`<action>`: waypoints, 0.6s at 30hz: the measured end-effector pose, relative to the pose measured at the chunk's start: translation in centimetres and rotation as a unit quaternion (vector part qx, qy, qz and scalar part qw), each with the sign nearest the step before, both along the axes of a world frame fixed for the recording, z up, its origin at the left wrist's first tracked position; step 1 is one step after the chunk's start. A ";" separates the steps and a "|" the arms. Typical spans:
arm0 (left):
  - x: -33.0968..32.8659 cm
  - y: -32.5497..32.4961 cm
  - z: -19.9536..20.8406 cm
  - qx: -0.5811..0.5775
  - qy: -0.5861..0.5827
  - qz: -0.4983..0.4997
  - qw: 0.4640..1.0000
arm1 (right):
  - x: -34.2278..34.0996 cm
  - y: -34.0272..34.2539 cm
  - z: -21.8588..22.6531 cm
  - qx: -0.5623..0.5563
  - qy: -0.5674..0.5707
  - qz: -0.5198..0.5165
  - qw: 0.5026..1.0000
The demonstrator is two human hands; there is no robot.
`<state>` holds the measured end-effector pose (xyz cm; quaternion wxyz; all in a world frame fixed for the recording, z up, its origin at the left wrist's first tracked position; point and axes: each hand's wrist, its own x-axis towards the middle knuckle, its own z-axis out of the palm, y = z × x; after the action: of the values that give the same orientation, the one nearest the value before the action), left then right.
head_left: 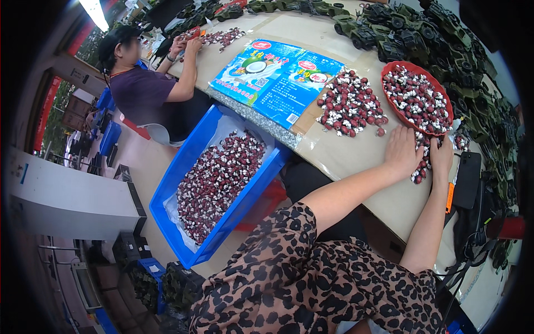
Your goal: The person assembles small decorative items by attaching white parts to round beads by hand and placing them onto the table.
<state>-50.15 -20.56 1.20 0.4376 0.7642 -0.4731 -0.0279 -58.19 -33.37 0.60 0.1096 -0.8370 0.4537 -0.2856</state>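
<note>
My left hand [404, 152] rests on the table just below the red scalloped bowl [384, 71], fingers spread and slightly curled. Across a small strip of loose red-and-white pieces [421, 171], my right hand [441, 157] lies with its fingers apart, pointing toward the bowl's lower rim. Both hands flank these pieces; whether a single piece sits under the fingertips is hidden. More small round dark-red parts with white bits fill the bowl. To the left of it spreads a loose heap [351, 104] of the same parts.
A blue crate [158, 207] of similar parts stands beside the table. Flattened blue printed cardboard [278, 83] covers part of the tabletop. Green toy vehicles [411, 33] crowd the far and right edges. A dark phone [468, 179] and orange cutter [450, 197] lie right. Another person [146, 89] works far left.
</note>
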 end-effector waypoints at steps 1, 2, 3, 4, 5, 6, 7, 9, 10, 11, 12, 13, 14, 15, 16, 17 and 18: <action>0.1 0.0 0.0 0.007 -0.001 -0.004 1.000 | 0.1 0.6 0.4 -0.001 -0.003 0.003 1.000; 0.2 0.1 0.1 0.015 -0.001 -0.007 1.000 | 0.3 1.1 0.9 -0.002 -0.005 0.007 1.000; 0.1 0.2 0.3 0.026 0.001 -0.011 1.000 | 0.3 1.3 1.1 0.004 0.008 0.012 1.000; 0.2 0.2 0.3 0.026 0.001 -0.010 1.000 | 0.4 1.5 1.4 0.004 0.009 0.013 1.000; 0.3 0.1 0.3 0.026 -0.003 -0.011 1.000 | 0.7 2.0 1.7 0.023 0.029 0.003 0.999; 0.3 0.0 0.3 0.026 -0.007 -0.012 1.000 | 1.0 2.4 2.0 0.042 0.048 -0.008 0.998; 0.4 -0.1 0.2 0.025 -0.009 -0.011 1.000 | 1.1 3.0 1.9 0.025 0.033 -0.015 0.999; 0.0 -0.3 0.0 -0.017 -0.033 0.012 0.999 | 1.1 3.2 1.7 0.026 0.022 -0.011 0.999; 0.0 -0.4 0.0 -0.017 -0.034 -0.002 0.999 | 0.8 3.1 1.4 0.028 0.012 -0.008 0.999; 0.3 -0.4 -0.1 -0.004 -0.028 0.007 1.000 | 1.1 3.3 0.8 0.003 0.008 -0.012 1.000; -0.1 -0.5 0.2 0.007 -0.019 0.004 1.000 | 0.8 3.4 1.1 0.007 -0.010 -0.012 1.000; 0.4 -0.2 0.3 0.012 -0.014 0.006 1.000 | 1.4 3.6 0.4 0.001 -0.018 -0.012 1.000; 0.7 0.1 0.1 0.011 -0.020 -0.010 1.000 | 1.7 4.0 0.0 -0.005 -0.026 -0.013 1.000; 0.9 0.5 -0.2 0.003 -0.032 0.007 0.999 | 2.2 5.2 0.9 0.005 -0.036 -0.014 0.999; 0.8 0.6 -0.4 -0.007 -0.042 0.022 0.999 | 2.3 6.0 1.7 0.013 -0.045 -0.016 0.999; 0.9 0.6 -0.5 -0.012 -0.042 0.008 0.999 | 2.0 6.1 1.4 -0.006 -0.067 -0.002 0.998; 1.1 0.9 -0.7 -0.006 -0.056 0.013 0.998 | 2.1 6.5 1.3 0.006 -0.066 -0.013 0.998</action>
<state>-49.09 -19.67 0.55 0.4150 0.7680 -0.4872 0.0236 -56.05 -26.88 1.86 0.1406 -0.8097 0.4581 -0.3386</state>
